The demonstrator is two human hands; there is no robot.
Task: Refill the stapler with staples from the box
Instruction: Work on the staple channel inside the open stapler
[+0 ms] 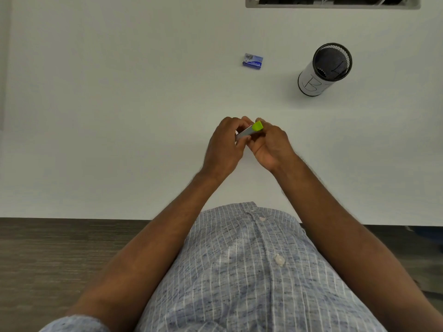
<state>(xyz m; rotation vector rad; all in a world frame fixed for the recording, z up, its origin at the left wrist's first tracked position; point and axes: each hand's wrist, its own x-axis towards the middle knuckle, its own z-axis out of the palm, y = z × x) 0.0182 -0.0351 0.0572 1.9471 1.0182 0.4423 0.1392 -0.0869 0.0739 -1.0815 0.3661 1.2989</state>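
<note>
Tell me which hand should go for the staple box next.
Probably the right hand: the staple box lies ahead, slightly to its side. The left hand can keep gripping the stapler, which both hands hold.

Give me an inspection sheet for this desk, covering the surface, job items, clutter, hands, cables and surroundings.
Surface: plain white desk, near edge visible.
Job's things: small green-and-silver stapler held above the desk; small blue cardboard staple box lying farther back, apart from the hands.
Clutter: black mesh cylindrical pen cup with a white paper wrap, upright at right.
Hands: left hand and right hand both grip the stapler.
Cables: possibly some inside the grey-framed desk cutout; too dark to tell.
Surroundings: dark wood-look floor below the desk edge.
</note>
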